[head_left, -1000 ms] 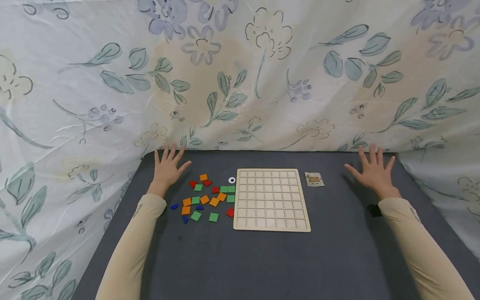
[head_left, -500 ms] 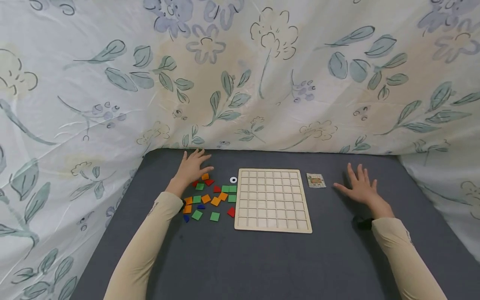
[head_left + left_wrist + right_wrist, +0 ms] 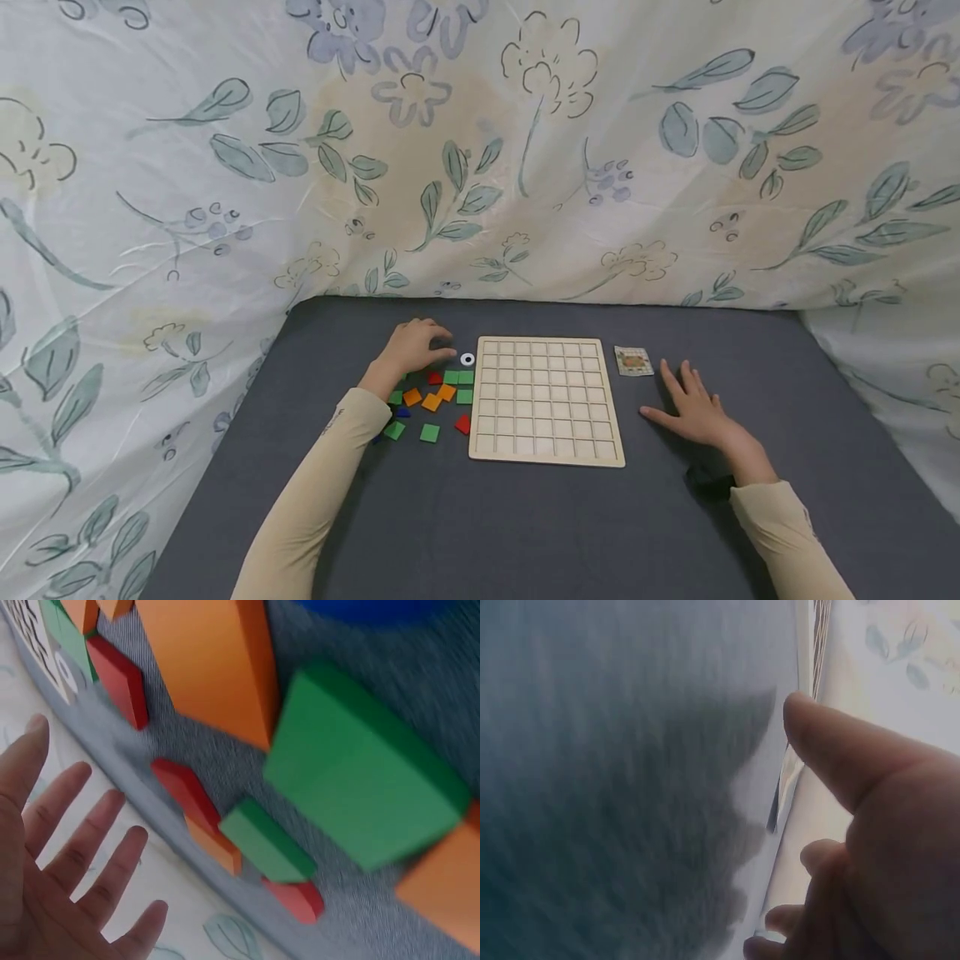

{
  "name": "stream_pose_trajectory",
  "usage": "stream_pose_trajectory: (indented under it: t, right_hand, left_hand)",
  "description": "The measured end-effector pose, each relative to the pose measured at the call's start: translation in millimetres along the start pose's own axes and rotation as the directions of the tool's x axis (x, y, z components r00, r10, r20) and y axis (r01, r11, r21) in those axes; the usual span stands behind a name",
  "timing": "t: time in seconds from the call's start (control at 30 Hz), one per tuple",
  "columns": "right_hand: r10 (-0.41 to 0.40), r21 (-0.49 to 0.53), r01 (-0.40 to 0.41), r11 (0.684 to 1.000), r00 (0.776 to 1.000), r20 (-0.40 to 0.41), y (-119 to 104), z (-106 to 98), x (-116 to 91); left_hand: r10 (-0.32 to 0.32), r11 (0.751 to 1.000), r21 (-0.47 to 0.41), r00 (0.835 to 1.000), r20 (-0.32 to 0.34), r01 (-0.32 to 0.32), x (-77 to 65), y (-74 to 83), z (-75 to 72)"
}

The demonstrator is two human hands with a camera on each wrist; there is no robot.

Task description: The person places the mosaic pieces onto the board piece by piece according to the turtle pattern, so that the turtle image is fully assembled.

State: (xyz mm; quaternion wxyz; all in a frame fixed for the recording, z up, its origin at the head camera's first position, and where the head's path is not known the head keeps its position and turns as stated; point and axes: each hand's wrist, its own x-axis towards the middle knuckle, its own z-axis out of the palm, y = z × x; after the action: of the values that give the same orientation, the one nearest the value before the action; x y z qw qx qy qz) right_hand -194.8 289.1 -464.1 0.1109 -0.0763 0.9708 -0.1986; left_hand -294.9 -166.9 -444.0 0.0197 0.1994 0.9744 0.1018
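My left hand (image 3: 412, 346) hovers over the left group of coloured pieces, thumb and fingers apart. Just past its thumb lies a small white ring (image 3: 462, 360). In the left wrist view its fingers are spread and hold nothing; a red piece (image 3: 120, 681), a green square (image 3: 360, 769) and an orange square (image 3: 210, 667) lie below. My right hand (image 3: 697, 408) is over the dark table, fingers spread and holding nothing, near a small printed card (image 3: 633, 361). Between the hands lies a wooden grid board (image 3: 547, 400) with bare cells.
More orange squares (image 3: 431, 402), green squares (image 3: 430, 433) and a red piece (image 3: 462, 424) lie left of the board; my left hand and sleeve cover some pieces. Floral cloth (image 3: 480, 167) hangs behind the dark table (image 3: 525, 525) and at its sides.
My left hand has moved right and nearer, from the table's far left to over the pieces, fingers now more bent. My right hand has come left and nearer, beside the card.
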Motion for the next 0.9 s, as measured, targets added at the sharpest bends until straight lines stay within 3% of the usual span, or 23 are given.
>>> stream_pose_trajectory:
  t: [0.4,0.9]
  right_hand:
    - [-0.088,0.044,0.087,0.995,0.996,0.025,-28.0,17.9,-19.0]
    - [-0.174,0.098,0.168,0.981,0.983,0.053,-34.1,26.9,-16.8]
  left_hand:
    - [0.002,1.000,0.021,0.999,0.046,-0.002,5.0,17.2,9.1]
    - [-0.004,0.999,0.045,0.999,0.043,0.002,11.3,26.8,15.8]
